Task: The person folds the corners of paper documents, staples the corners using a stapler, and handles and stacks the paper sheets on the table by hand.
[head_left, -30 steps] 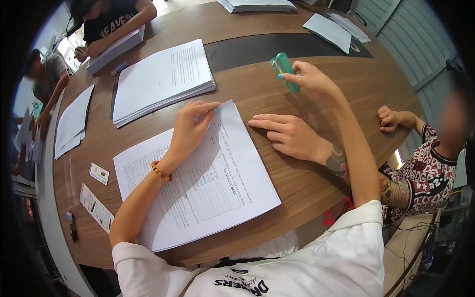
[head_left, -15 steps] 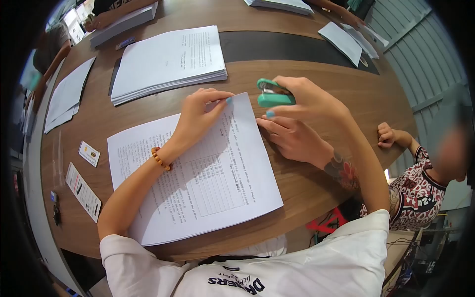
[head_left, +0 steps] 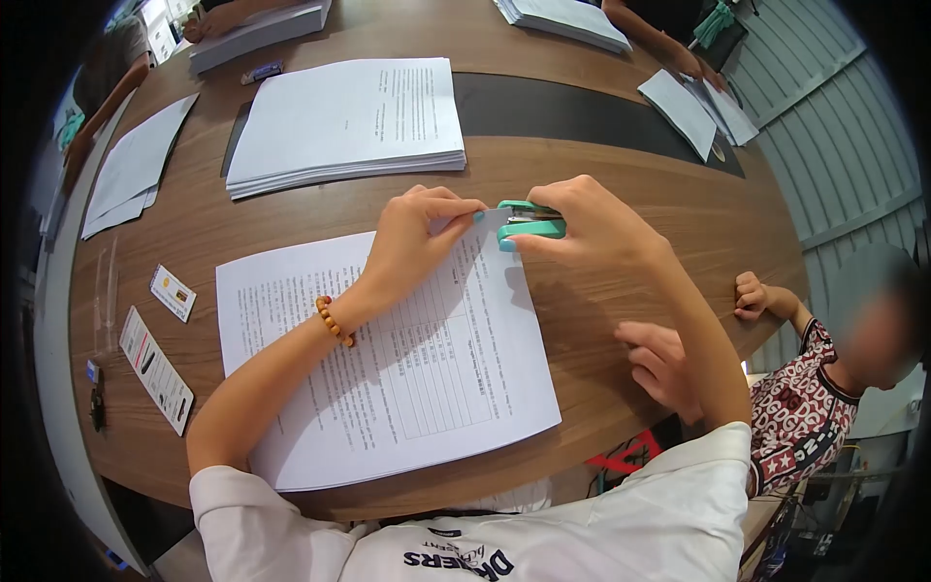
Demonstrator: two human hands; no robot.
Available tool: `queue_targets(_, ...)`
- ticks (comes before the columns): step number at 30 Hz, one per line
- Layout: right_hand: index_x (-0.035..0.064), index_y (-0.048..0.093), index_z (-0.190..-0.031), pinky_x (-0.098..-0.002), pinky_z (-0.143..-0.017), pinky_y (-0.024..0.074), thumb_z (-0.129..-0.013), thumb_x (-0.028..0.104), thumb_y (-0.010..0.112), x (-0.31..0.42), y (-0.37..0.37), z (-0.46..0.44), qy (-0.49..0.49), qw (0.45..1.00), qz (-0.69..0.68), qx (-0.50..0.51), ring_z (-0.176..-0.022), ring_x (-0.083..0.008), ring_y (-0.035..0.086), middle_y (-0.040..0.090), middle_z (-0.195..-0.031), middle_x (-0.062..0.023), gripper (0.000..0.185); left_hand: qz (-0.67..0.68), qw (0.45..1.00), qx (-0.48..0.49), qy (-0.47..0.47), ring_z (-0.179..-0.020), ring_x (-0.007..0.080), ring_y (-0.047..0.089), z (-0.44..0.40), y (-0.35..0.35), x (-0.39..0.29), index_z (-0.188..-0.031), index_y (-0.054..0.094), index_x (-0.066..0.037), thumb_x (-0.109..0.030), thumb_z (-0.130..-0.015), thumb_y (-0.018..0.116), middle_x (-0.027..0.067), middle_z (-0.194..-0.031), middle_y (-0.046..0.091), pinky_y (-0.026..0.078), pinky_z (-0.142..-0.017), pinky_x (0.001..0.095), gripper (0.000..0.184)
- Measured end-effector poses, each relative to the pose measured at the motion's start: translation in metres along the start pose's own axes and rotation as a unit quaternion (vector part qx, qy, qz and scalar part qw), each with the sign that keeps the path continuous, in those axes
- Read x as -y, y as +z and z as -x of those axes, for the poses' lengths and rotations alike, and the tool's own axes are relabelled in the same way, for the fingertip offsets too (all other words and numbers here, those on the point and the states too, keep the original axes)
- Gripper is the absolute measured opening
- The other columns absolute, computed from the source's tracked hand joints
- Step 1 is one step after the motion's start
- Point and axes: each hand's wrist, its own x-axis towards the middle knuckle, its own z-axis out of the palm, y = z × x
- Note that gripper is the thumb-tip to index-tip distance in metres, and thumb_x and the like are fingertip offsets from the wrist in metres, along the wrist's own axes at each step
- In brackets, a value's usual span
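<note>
A set of printed sheets [head_left: 456, 359] with a ruled table lies on the wooden table in front of me. My left hand [head_left: 417, 233], a bead bracelet at its wrist, pinches the sheets' far right corner between thumb and fingers. In my right hand [head_left: 606, 228] is a green stapler [head_left: 531, 231], gripped between the thumb below and the fingers above. The stapler's jaws sit at that same corner, beside my left fingertips. Whether the jaws are pressed together on the paper cannot be made out.
Beyond my hands rests a thick stack of printed paper [head_left: 349, 121]. To the left are loose sheets [head_left: 141, 165], a small card [head_left: 173, 293] and a longer printed card [head_left: 157, 371]. Another person's hand [head_left: 661, 364] is at the right, near my forearm. More people sit around the table.
My right hand has brought the stapler down and left onto the sheets' corner. The other person's hand has drawn back from the sheets' edge toward the lower right.
</note>
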Motion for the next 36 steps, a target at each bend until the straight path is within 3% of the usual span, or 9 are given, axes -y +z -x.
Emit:
queue_targets(8,-0.0022,0.056,-0.059,-0.0327,-0.044,0.0408,-0.078,0.043,0.062,-0.001,0.0,-0.006,0.013,0.999,0.016,0.028,-0.04,-0.0237,0.049,0.049,-0.046,-0.0152,0.049,0.013,1.0,-0.011,0.009,-0.069,0.0164,0.05,-0.001,0.002,0.001,-0.093,0.07,-0.007,-0.007,-0.079,0.061,0.0043,-0.079,0.065,0.044,-0.065,0.0279,0.016)
queue_targets(10,-0.001,0.056,-0.062,-0.0302,-0.041,0.0326,-0.078,0.038,0.064,-0.002,0.001,-0.006,0.005,1.0,0.009,0.026,-0.039,-0.0188,0.042,0.045,-0.045,-0.011,0.043,0.013,1.0,-0.011,0.008,-0.07,0.0164,0.05,-0.002,0.002,0.001,-0.093,0.07,-0.007,-0.007,-0.079,0.061,0.0044,-0.079,0.065,0.044,-0.065,0.0278,0.016)
queue_targets(20,-0.0018,0.056,-0.062,-0.031,-0.042,0.0348,-0.079,0.039,0.064,-0.002,-0.002,-0.011,0.004,0.997,0.062,0.042,-0.039,-0.0211,0.044,0.047,-0.047,-0.0141,0.044,-0.011,1.0,-0.007,0.005,-0.068,0.0167,0.05,-0.003,0.001,0.0,-0.092,0.07,-0.007,-0.009,-0.079,0.062,0.0063,-0.081,0.067,0.044,-0.065,0.0284,0.015)
queue_targets(23,0.0013,0.054,-0.061,-0.0316,-0.043,0.036,-0.078,0.04,0.064,-0.013,0.008,-0.012,-0.037,0.995,0.091,0.017,-0.04,-0.0242,0.046,0.05,-0.05,-0.0135,0.044,-0.01,1.0,-0.006,0.0,-0.068,0.0176,0.05,-0.003,0.001,-0.001,-0.091,0.07,-0.007,-0.009,-0.079,0.062,0.0067,-0.081,0.067,0.044,-0.064,0.0287,0.015)
queue_targets(25,0.0039,0.054,-0.057,-0.0329,-0.044,0.0417,-0.08,0.049,0.058,-0.021,0.013,-0.012,-0.103,0.978,0.173,-0.052,-0.041,-0.0256,0.051,0.052,-0.048,-0.0117,0.05,-0.003,1.0,-0.003,0.003,-0.068,0.0183,0.05,-0.003,0.002,0.0,-0.09,0.07,-0.006,-0.009,-0.078,0.062,0.0069,-0.08,0.067,0.043,-0.064,0.0289,0.014)
queue_targets(32,0.005,0.054,-0.059,-0.0353,-0.045,0.0419,-0.078,0.053,0.058,-0.031,0.017,-0.012,-0.108,0.977,0.178,-0.052,-0.045,-0.0269,0.053,0.054,-0.052,-0.0119,0.052,-0.029,0.999,-0.003,0.02,-0.07,0.0199,0.051,-0.005,0.003,0.004,-0.091,0.069,-0.005,-0.007,-0.078,0.062,0.0078,-0.078,0.065,0.043,-0.065,0.0297,0.015)
queue_targets(34,0.003,0.056,-0.065,-0.0361,-0.046,0.0425,-0.078,0.056,0.057,-0.03,0.017,-0.008,-0.052,0.996,0.05,-0.045,-0.044,-0.0278,0.052,0.055,-0.055,-0.0148,0.055,-0.025,0.999,-0.006,0.027,-0.071,0.0195,0.052,-0.005,0.002,0.002,-0.091,0.069,-0.005,-0.007,-0.078,0.061,0.008,-0.079,0.065,0.044,-0.065,0.0298,0.015)
queue_targets(35,0.0025,0.059,-0.07,-0.0318,-0.039,0.0393,-0.077,0.058,0.057,-0.032,0.013,-0.002,-0.035,0.998,0.005,-0.055,-0.04,-0.0219,0.051,0.054,-0.054,-0.0124,0.056,-0.013,1.0,-0.011,0.013,-0.072,0.019,0.052,-0.005,0.003,0.002,-0.091,0.069,-0.005,-0.007,-0.079,0.061,0.0085,-0.079,0.065,0.044,-0.066,0.0297,0.015)
queue_targets(36,0.0025,0.059,-0.07,-0.0318,-0.039,0.0393,-0.077,0.058,0.057,-0.032,0.005,0.008,-0.032,0.998,0.008,-0.055,-0.04,-0.0219,0.051,0.054,-0.054,-0.0124,0.056,0.0,1.0,-0.014,-0.003,-0.073,0.0185,0.053,-0.004,0.004,0.002,-0.091,0.069,-0.004,-0.007,-0.079,0.061,0.0091,-0.08,0.065,0.045,-0.067,0.0295,0.014)
